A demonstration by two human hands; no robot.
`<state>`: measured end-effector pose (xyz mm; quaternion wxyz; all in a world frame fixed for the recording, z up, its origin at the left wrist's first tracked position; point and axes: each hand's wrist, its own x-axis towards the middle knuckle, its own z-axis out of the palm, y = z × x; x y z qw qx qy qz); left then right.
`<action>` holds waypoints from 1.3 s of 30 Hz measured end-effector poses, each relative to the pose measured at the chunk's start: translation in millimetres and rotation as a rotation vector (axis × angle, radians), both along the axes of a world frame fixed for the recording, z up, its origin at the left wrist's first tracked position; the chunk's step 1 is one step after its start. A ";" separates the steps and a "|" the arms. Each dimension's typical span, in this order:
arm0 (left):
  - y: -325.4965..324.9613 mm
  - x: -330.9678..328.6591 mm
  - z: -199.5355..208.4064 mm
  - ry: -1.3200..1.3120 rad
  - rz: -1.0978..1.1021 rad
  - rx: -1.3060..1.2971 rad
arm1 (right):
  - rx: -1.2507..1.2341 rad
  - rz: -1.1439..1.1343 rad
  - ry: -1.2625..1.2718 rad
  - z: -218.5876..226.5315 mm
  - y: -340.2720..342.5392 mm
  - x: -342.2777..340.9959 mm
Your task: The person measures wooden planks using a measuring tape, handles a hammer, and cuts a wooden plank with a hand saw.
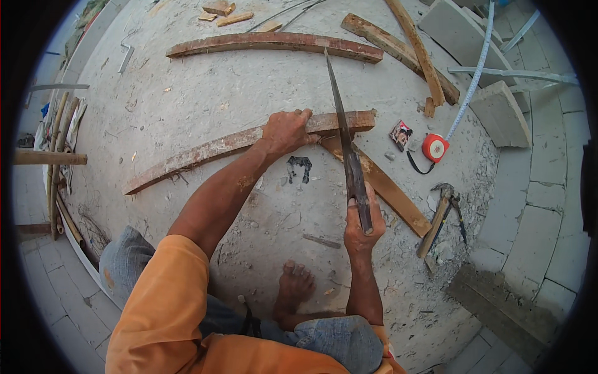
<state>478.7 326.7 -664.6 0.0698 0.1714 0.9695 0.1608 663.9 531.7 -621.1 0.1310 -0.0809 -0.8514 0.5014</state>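
A long wooden batten (215, 146), crusted with pale cement, lies across the floor in front of me. My left hand (288, 132) is closed around it near its right end, pressing it down. Under that end runs a brown plank (392, 190), slanting toward the lower right. My right hand (362, 225) grips the dark handle of a handsaw (344, 128). The narrow blade points away from me and crosses over the batten just right of my left hand. Whether its teeth have bitten into the wood cannot be made out.
Another batten (274, 42) lies farther off, with two planks (417, 56) to its right. A red tape measure (435, 148) with its tape drawn out, a small packet (400, 133), a hammer (438, 218) and pincers (458, 212) lie at right. Grey blocks (501, 115) stand beyond.
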 end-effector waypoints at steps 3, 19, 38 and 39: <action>-15.3 -5.7 0.7 -0.030 -0.028 -0.035 | -0.056 0.015 -0.094 -7.3 22.3 85.7; -18.7 1.2 -0.2 -0.047 -0.040 -0.114 | 0.055 0.012 0.023 -12.4 5.4 83.3; 0.7 10.1 -6.3 0.072 -0.041 -0.025 | 0.022 -0.030 0.030 7.7 -17.4 2.4; -4.1 8.1 -1.7 -0.024 0.002 -0.029 | 0.048 -0.018 0.064 1.6 -18.2 23.1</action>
